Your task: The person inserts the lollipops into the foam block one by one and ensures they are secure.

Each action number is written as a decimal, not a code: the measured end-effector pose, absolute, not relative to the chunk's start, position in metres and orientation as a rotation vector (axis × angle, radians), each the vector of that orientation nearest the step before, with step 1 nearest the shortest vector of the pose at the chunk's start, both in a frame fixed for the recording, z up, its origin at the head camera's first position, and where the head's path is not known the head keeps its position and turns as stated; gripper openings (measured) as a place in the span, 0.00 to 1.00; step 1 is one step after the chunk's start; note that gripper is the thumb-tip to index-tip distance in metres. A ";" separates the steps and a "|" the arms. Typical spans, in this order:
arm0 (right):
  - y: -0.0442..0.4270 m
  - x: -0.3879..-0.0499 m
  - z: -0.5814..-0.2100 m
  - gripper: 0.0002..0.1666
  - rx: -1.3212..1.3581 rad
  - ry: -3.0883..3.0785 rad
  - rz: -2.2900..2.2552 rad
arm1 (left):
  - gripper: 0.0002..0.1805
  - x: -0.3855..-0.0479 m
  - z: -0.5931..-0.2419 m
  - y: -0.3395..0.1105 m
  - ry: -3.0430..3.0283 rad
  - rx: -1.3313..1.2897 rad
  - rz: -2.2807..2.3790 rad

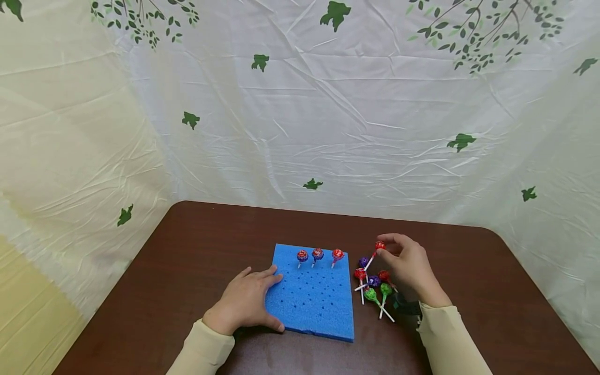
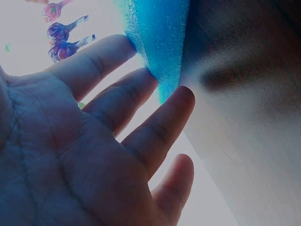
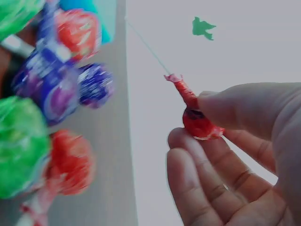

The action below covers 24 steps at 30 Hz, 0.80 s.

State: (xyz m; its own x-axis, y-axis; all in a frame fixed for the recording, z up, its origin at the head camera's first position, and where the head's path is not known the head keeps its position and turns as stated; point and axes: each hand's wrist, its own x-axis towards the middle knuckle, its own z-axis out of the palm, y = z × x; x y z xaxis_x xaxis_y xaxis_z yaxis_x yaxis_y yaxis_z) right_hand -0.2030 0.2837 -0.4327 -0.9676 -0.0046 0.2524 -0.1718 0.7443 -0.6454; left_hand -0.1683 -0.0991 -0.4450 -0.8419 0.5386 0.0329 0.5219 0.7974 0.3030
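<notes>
Three wrapped lollipops (image 1: 317, 254) stand along the far edge of a blue foam board (image 1: 314, 320), and one red lollipop (image 1: 380, 245) is up in the right hand (image 1: 412, 264)!
Look at that pinch: thumb and fingers clamped on the red wrapped head, white stick slanting down toward the board, just above a loose pile of red, purple and green lollipops (image 1: 371, 295) on the brown table (image 1: 225, 234), right beside the foam. Over on the other side, the left hand (image 1: 248, 298) has its fingers spread apart, fingertips touching the board's left edge, thumb down by the near corner, rows of small holes (image 1: 303, 303) dotting the blue surface between.
</notes>
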 end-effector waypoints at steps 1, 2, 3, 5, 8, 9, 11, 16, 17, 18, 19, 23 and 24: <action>0.283 -0.203 -0.430 0.19 0.149 -2.693 1.028 | 0.58 -0.168 -0.445 -0.099 2.925 0.864 0.468; 0.282 -0.202 -0.428 0.18 0.159 -2.676 1.023 | 0.58 -0.168 -0.445 -0.099 2.923 0.863 0.469; 0.280 -0.202 -0.425 0.18 0.170 -2.661 1.023 | 0.58 -0.168 -0.445 -0.100 2.921 0.861 0.471; 0.278 -0.200 -0.421 0.18 0.182 -2.637 1.032 | 0.58 -0.168 -0.445 -0.100 2.919 0.861 0.470; 0.275 -0.198 -0.415 0.18 0.194 -2.614 1.043 | 0.58 -0.169 -0.445 -0.100 2.917 0.863 0.468; 0.274 -0.197 -0.413 0.18 0.202 -2.606 1.046 | 0.58 -0.169 -0.445 -0.100 2.917 0.864 0.467; 0.271 -0.195 -0.410 0.18 0.219 -2.586 1.061 | 0.58 -0.169 -0.446 -0.100 2.917 0.867 0.465; 0.262 -0.192 -0.406 0.18 0.288 -2.546 1.124 | 0.58 -0.169 -0.446 -0.100 2.917 0.864 0.469; 0.260 -0.191 -0.406 0.18 0.303 -2.542 1.142 | 0.58 -0.169 -0.446 -0.100 2.918 0.864 0.470; 0.257 -0.191 -0.405 0.18 0.316 -2.541 1.155 | 0.58 -0.169 -0.446 -0.100 2.920 0.865 0.468; 0.255 -0.190 -0.405 0.18 0.327 -2.540 1.171 | 0.58 -0.169 -0.446 -0.099 2.921 0.866 0.466; 0.245 -0.187 -0.404 0.17 0.372 -2.538 1.215 | 0.58 -0.169 -0.447 -0.099 2.924 0.870 0.464; 0.242 -0.186 -0.404 0.16 0.386 -2.537 1.214 | 0.58 -0.169 -0.447 -0.099 2.925 0.871 0.464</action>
State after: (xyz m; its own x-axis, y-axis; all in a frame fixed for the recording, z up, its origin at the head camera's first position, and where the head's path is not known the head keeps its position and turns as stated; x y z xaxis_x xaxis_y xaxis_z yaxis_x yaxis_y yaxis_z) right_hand -0.1861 0.2424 -0.4039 -0.9184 -0.1103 0.3800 -0.3652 0.6063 -0.7065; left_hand -0.1692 -0.0995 -0.4470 -0.8392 0.5427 0.0330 0.5263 0.7955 0.3003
